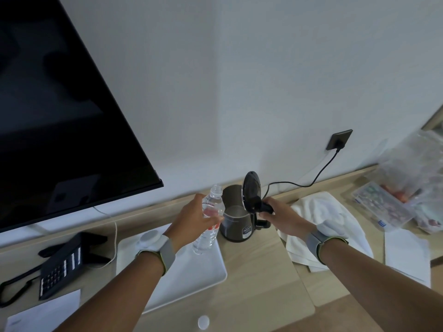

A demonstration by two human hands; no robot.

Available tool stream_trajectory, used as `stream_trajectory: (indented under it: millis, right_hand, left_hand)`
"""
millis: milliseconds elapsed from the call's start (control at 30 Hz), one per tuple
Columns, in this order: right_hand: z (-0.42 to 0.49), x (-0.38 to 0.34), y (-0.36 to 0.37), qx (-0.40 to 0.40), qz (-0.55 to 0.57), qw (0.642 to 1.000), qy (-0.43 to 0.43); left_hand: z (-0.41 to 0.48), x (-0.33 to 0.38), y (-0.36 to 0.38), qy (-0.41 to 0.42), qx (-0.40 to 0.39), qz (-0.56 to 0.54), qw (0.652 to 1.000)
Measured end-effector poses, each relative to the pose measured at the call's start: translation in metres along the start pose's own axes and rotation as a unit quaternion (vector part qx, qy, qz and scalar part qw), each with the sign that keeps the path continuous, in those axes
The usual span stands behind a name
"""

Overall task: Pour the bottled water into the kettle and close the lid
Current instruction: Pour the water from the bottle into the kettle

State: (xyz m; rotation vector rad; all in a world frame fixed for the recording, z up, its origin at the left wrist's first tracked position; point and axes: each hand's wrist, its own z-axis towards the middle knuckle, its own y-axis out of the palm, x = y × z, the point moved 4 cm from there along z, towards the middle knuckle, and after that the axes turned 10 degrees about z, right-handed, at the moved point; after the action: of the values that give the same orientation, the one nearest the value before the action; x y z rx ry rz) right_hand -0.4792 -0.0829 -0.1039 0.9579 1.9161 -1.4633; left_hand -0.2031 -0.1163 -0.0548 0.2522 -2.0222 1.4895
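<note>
A clear plastic water bottle with no cap is held near upright in my left hand, just left of the kettle. The dark metal kettle stands on the wooden desk with its black lid swung up, so the inside shows. My right hand grips the kettle's black handle from the right. A white bottle cap lies on the desk near the front edge.
A white tray lies under the bottle. A black phone sits at left, below a wall-mounted TV. A white towel, papers and plastic containers lie at right. The kettle's cord runs to a wall socket.
</note>
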Motion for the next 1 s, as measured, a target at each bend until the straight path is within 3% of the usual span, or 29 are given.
stream_trajectory:
  millis: [400,567,1000]
  right_hand:
    - [0.003,0.005,0.000,0.003,0.051,0.999,0.009]
    - [0.006,0.005,-0.003,0.025,0.226,0.972,0.060]
    - [-0.008,-0.009,-0.004,-0.010,0.174,0.984,0.025]
  left_hand:
    - [0.013,0.001,-0.003,0.002,-0.082,0.131,0.988]
    - [0.014,0.004,-0.004,0.012,-0.095,0.181,0.979]
    - [0.014,0.035,-0.015,-0.028,-0.170,0.301,0.938]
